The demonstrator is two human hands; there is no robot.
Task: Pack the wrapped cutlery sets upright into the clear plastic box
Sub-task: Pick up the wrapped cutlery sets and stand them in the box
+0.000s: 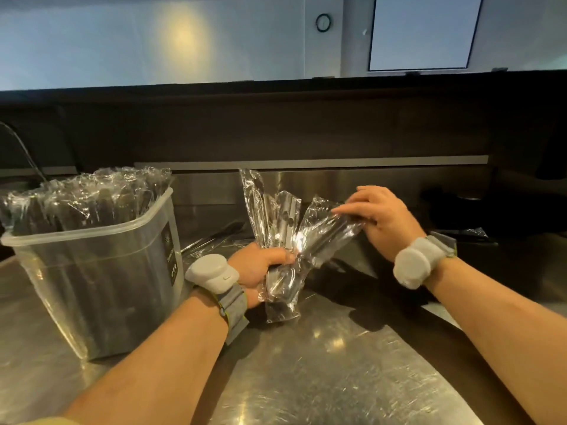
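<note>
My left hand [260, 268] grips the lower ends of a fanned bunch of wrapped cutlery sets [282, 228], held above the steel counter at centre. My right hand [380, 219] pinches the upper end of the rightmost set in that bunch, which leans to the right. The clear plastic box [92, 271] stands at the left, crowded with upright wrapped sets [86, 197] whose tops rise above its rim. More wrapped sets [214, 237] lie flat on the counter behind my left hand.
The steel counter [322, 363] spreads across the foreground, with a steel backsplash [368, 176] and a dark ledge behind. One loose wrapped set [472, 233] lies at the far right. A dark tap spout [21, 148] curves at the far left.
</note>
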